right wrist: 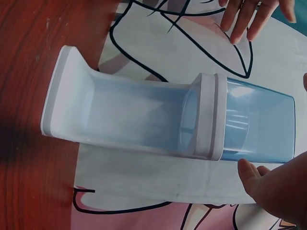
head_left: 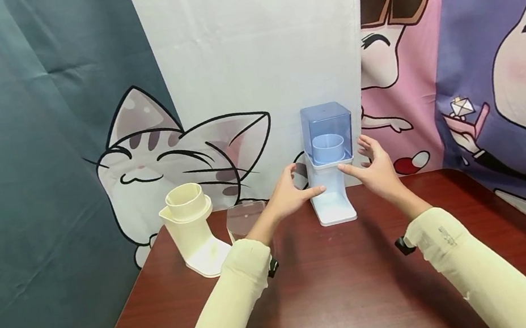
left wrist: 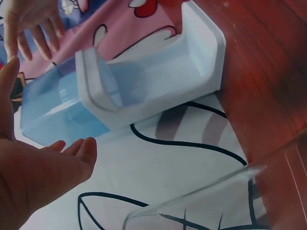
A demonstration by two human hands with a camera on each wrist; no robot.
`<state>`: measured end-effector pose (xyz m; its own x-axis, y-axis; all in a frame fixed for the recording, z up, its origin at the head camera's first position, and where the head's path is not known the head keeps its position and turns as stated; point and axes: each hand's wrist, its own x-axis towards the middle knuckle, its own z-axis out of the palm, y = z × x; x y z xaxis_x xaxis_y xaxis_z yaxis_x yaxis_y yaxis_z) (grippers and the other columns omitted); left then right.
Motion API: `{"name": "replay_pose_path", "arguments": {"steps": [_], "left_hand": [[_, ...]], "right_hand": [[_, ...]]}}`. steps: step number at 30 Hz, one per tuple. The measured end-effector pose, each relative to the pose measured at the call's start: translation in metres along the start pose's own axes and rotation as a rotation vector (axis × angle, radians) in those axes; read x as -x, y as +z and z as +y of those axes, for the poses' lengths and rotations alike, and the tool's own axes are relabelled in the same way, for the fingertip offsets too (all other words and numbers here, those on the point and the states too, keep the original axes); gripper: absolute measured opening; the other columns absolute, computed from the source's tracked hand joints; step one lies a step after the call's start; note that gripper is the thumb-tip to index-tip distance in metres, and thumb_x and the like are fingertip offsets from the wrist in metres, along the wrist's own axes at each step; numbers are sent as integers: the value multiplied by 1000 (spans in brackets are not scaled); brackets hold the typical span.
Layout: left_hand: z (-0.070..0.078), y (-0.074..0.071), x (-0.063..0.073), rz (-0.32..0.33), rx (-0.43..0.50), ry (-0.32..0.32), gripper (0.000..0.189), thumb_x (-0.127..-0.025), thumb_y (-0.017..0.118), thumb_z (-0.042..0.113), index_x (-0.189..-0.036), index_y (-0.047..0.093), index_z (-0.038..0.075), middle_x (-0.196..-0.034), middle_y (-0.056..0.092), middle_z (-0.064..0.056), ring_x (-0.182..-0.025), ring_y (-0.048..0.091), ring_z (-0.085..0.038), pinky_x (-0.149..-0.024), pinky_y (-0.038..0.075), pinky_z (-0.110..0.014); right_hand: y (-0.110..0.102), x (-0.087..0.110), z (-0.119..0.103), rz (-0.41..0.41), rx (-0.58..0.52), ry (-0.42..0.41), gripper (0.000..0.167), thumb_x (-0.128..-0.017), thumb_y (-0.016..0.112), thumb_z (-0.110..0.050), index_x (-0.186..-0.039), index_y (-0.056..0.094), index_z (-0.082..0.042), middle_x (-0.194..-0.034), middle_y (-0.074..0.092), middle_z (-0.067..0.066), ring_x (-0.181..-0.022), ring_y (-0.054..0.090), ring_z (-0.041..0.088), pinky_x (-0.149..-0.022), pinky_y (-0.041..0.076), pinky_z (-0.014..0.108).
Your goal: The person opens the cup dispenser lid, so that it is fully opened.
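A white dispenser stand [head_left: 333, 198] with a see-through blue cover [head_left: 325, 119] on top stands upright at the back of the table. A pale ring shows inside the cover. My left hand [head_left: 290, 195] is beside the stand on its left, with thumb and fingers spread and nothing held. On the other side my right hand [head_left: 379, 170] is spread too, its thumb overlapping the stand's upper rim in the head view. In the right wrist view, right fingertips [right wrist: 245, 168] lie right at the edge of the blue cover.
A cream dispenser stand [head_left: 188, 221] with a raised ring on top stands at the left of the table. A clear cover [head_left: 245, 217] stands behind my left forearm. Cartoon-printed cloth [head_left: 254, 45] hangs behind the brown table [head_left: 341, 300].
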<state>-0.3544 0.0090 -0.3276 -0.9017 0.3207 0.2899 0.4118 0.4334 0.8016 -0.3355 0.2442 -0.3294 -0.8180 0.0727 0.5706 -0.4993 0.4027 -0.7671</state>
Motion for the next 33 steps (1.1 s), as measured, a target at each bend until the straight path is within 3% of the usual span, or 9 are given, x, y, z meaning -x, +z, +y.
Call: {"name": "replay_pose_path", "arguments": {"steps": [8,16,24,33], "left_hand": [[-6,2,-23,-1,-25,-1,102,-78,83,41,-153,26,0,-154,36,-18,-142,36,-30,-113,33,-43],[-3,5,-43,-3,-99,-31,104,-75,85,42,-151,29,-2,-150,39,-21,-137,41,-31,-110,36,-40],[-10,14,-63,-41,-12,-84,110,-78,84,39,-154,18,-4,-158,26,-22,-144,30,-33,-114,30,-43],[-28,18,-81,-36,28,-105,113,-77,84,41,-156,15,-1,-159,23,-22,-145,27,-33,-115,28,-44]], "right_hand": [[-3,-10,2,-17,30,15,95,-83,81,-25,-154,23,0,-156,31,22,-139,36,41,-108,34,59],[-5,-24,3,-36,91,35,98,-83,81,-32,-155,21,-2,-156,31,22,-139,37,40,-107,35,57],[-7,-31,7,-52,129,63,100,-82,81,-37,-155,22,-3,-156,32,21,-138,37,41,-106,36,59],[-1,-31,5,-64,119,70,106,-81,82,-36,-157,14,-6,-156,32,19,-139,36,40,-107,35,58]]}}
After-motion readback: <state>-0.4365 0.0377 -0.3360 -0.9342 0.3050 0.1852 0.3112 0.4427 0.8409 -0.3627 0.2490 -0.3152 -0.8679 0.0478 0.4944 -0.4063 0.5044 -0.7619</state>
